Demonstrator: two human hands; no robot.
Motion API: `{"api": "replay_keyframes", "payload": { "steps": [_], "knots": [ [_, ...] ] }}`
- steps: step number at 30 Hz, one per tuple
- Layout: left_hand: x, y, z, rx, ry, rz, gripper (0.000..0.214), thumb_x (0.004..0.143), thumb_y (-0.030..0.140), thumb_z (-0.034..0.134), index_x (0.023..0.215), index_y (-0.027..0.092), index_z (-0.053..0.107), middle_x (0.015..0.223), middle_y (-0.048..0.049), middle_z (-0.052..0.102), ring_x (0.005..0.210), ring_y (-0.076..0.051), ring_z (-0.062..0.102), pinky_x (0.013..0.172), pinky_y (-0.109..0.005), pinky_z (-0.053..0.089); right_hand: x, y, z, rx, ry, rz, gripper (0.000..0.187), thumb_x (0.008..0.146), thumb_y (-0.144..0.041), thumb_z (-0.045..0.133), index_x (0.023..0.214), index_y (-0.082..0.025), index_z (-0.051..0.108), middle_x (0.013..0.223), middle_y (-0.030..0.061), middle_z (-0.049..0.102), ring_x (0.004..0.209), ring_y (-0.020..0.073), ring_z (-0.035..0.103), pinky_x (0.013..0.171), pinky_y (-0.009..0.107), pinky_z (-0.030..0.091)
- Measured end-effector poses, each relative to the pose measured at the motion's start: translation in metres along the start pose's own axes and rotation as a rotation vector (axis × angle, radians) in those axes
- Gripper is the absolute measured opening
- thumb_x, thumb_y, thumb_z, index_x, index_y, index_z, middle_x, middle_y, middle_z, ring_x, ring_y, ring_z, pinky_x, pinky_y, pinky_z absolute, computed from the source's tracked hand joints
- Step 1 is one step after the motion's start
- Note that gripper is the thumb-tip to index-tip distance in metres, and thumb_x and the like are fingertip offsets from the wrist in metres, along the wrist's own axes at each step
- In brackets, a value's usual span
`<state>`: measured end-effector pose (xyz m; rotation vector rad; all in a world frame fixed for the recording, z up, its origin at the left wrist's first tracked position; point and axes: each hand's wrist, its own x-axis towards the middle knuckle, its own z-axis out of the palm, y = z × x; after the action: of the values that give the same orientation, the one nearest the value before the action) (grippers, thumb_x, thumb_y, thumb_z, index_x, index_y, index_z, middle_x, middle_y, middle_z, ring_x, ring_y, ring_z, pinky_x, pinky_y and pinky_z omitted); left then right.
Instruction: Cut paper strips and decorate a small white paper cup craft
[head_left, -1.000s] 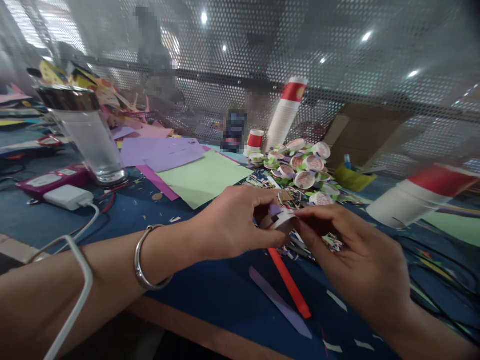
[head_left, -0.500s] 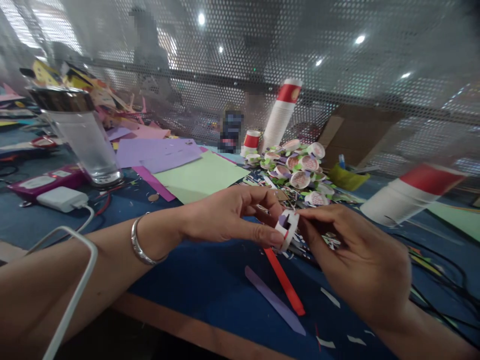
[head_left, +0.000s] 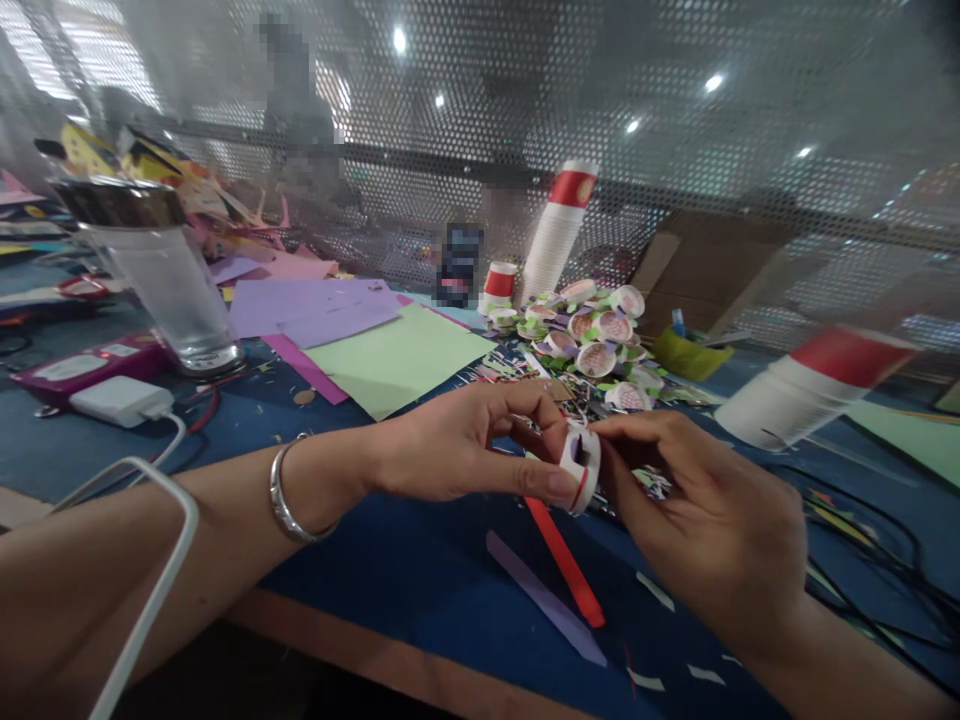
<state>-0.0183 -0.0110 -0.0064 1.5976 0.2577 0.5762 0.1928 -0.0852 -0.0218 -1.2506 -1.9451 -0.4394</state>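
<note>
Between my two hands is a small cut-off paper cup base (head_left: 587, 462), white with a red line and a notch in its wall. My left hand (head_left: 480, 445) pinches its near side between thumb and fingers. Thumb and forefinger of my right hand (head_left: 697, 520) grip the far side. Below them on the blue table lie a red marker (head_left: 566, 565) and a purple paper strip (head_left: 546, 598). Behind my hands is a heap of similar cup bases (head_left: 596, 330) with green and purple paper bits.
Paper cups (head_left: 817, 385) lean at the right, and a tall cup stack (head_left: 559, 235) stands behind the heap. Green paper (head_left: 405, 360) and purple sheets (head_left: 315, 310) lie left of centre. A water bottle (head_left: 165, 280), a white adapter (head_left: 120, 400) and black cables (head_left: 877, 560) flank my arms.
The cup base has turned slightly in my fingers, so its notch and red line show differently. Both hands still hold it; the whole view has shifted a little.
</note>
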Motion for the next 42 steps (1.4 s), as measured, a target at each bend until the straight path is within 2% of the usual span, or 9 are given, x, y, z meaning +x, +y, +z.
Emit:
{"api": "replay_keyframes", "payload": {
  "steps": [5,12,15,19,23,28,34,38,42],
  "knots": [
    [-0.001,-0.003,0.005,0.013,0.020,0.050,0.019,0.087,0.021,0.079,0.089,0.017,0.061,0.101,-0.0041,0.068,0.099,-0.017,0.071,0.092,-0.034,0.057,0.000,-0.001,-0.003,0.001,0.000,-0.005,0.008,0.100,-0.021,0.062,0.102,-0.028,0.064,0.090,0.0013,0.080,0.076,0.0189,0.078,0.068,0.029,0.057],
    [0.001,-0.003,0.009,0.188,0.157,0.094,0.021,0.079,0.028,0.087,0.082,0.017,0.069,0.108,-0.0076,0.071,0.109,-0.021,0.067,0.096,-0.034,0.054,0.000,0.006,0.004,0.076,-0.049,0.021,0.006,0.097,-0.026,0.065,0.102,-0.028,0.067,0.088,0.0011,0.079,0.074,0.0202,0.076,0.065,0.030,0.055],
    [0.002,-0.003,0.006,0.202,0.156,0.085,0.021,0.081,0.031,0.085,0.080,0.017,0.070,0.102,-0.0066,0.073,0.108,-0.021,0.066,0.098,-0.036,0.052,0.002,0.005,0.006,0.116,-0.052,0.111,0.009,0.099,-0.026,0.061,0.103,-0.027,0.069,0.088,0.0003,0.079,0.071,0.0179,0.074,0.065,0.029,0.054],
    [0.004,-0.004,0.004,0.154,0.219,0.090,0.025,0.083,0.033,0.082,0.076,0.016,0.066,0.089,-0.0045,0.069,0.095,-0.018,0.065,0.092,-0.033,0.051,0.004,-0.002,0.001,0.218,-0.045,0.197,0.010,0.103,-0.029,0.061,0.099,-0.027,0.070,0.078,-0.0034,0.074,0.063,0.0129,0.069,0.062,0.025,0.052],
    [0.005,-0.005,0.003,0.084,0.313,0.087,0.025,0.081,0.032,0.084,0.079,0.016,0.065,0.092,-0.0035,0.068,0.089,-0.015,0.063,0.089,-0.031,0.049,0.006,-0.007,-0.003,0.288,-0.061,0.188,0.014,0.103,-0.027,0.061,0.091,-0.026,0.068,0.070,-0.0060,0.068,0.056,0.0096,0.062,0.055,0.023,0.047],
    [0.005,-0.007,0.002,0.121,0.335,0.106,0.024,0.082,0.032,0.083,0.080,0.016,0.066,0.094,-0.0035,0.068,0.091,-0.015,0.062,0.087,-0.030,0.049,0.007,-0.005,-0.002,0.357,-0.092,0.171,0.013,0.103,-0.024,0.060,0.092,-0.026,0.067,0.070,-0.0062,0.067,0.058,0.0090,0.062,0.055,0.022,0.046],
    [0.003,-0.008,0.004,0.246,0.358,0.152,0.018,0.083,0.028,0.082,0.082,0.017,0.067,0.114,-0.0077,0.063,0.115,-0.021,0.061,0.101,-0.034,0.050,0.007,-0.004,0.000,0.357,-0.117,0.096,0.014,0.104,-0.021,0.056,0.091,-0.023,0.062,0.077,-0.0029,0.062,0.065,0.0098,0.059,0.061,0.024,0.047],
    [0.000,-0.007,0.009,0.223,0.357,0.182,0.015,0.084,0.023,0.081,0.082,0.016,0.067,0.122,-0.0091,0.055,0.121,-0.022,0.059,0.099,-0.034,0.055,0.007,-0.003,-0.001,0.368,-0.124,0.038,0.014,0.104,-0.018,0.053,0.092,-0.022,0.060,0.083,-0.0009,0.062,0.070,0.0106,0.059,0.064,0.026,0.046],
    [-0.002,-0.006,0.011,0.309,0.340,0.238,0.011,0.087,0.018,0.078,0.085,0.017,0.067,0.121,-0.0093,0.053,0.123,-0.021,0.057,0.097,-0.032,0.058,0.006,-0.004,-0.002,0.390,-0.131,0.018,0.014,0.104,-0.018,0.052,0.093,-0.022,0.059,0.084,-0.0001,0.061,0.073,0.0126,0.058,0.064,0.028,0.045]
  ]
}}
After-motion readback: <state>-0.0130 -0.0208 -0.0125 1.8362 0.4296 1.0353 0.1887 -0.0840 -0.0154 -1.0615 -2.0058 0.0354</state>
